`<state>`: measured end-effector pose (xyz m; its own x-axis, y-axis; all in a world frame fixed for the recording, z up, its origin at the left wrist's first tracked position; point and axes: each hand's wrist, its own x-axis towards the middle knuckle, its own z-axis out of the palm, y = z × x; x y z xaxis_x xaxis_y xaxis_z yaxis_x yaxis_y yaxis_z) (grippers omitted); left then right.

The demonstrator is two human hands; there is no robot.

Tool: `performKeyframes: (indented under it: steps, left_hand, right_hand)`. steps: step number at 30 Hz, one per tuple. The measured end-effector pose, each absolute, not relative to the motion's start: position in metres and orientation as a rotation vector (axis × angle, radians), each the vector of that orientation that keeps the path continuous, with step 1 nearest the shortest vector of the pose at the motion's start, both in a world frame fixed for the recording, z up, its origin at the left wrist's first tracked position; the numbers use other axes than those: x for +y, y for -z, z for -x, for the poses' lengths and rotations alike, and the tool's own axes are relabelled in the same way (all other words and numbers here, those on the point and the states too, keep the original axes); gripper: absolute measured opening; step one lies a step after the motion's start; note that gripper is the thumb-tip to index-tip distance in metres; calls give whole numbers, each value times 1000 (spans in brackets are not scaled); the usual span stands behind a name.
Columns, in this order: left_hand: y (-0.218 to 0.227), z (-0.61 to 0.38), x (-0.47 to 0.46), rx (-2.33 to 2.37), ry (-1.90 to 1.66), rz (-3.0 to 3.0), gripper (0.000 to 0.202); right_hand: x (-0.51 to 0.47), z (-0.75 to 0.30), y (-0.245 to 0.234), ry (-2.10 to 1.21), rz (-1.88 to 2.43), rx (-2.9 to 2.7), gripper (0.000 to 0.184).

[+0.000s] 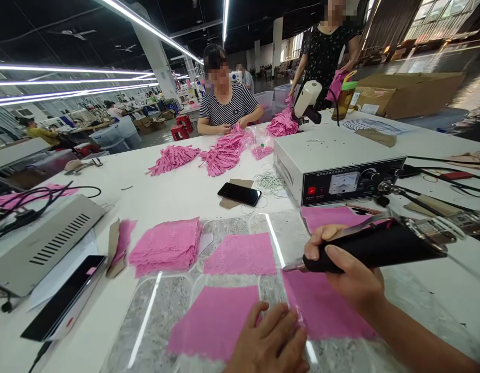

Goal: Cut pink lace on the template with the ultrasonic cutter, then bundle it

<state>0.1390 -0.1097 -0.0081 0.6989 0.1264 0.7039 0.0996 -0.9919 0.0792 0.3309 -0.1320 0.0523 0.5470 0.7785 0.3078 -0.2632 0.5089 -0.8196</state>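
My right hand (356, 285) is wrapped round a black ultrasonic handpiece (374, 248) with a narrow metal tip. The tip points left and meets, or nearly meets, the upper left corner of a pink fabric piece (325, 311). My left hand (269, 339) lies palm down with fingers apart, at the gap between that piece and another pink piece (216, 321). A third flat piece (242, 254) lies above them, beside a stack of pink fabric pieces (166, 246). A clear, glossy sheet (162, 305) is under the pieces.
Behind the handpiece stands a control box (341, 160) with cables at its right. A phone (239, 194) lies mid-table; another box (49, 243) and a tablet-like screen (63, 298) are at left. Across the table, a seated person (228, 103) handles pink strips (224, 150); another person (325, 57) stands.
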Motion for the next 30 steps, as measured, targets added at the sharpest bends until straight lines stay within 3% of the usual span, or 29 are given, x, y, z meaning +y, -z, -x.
performKeyframes:
  steps: [30]
  left_hand:
    - [-3, -141, -114, 110, -1219, -2818, 23]
  right_hand:
    - [-145, -331, -48, -851, 749, -695, 12]
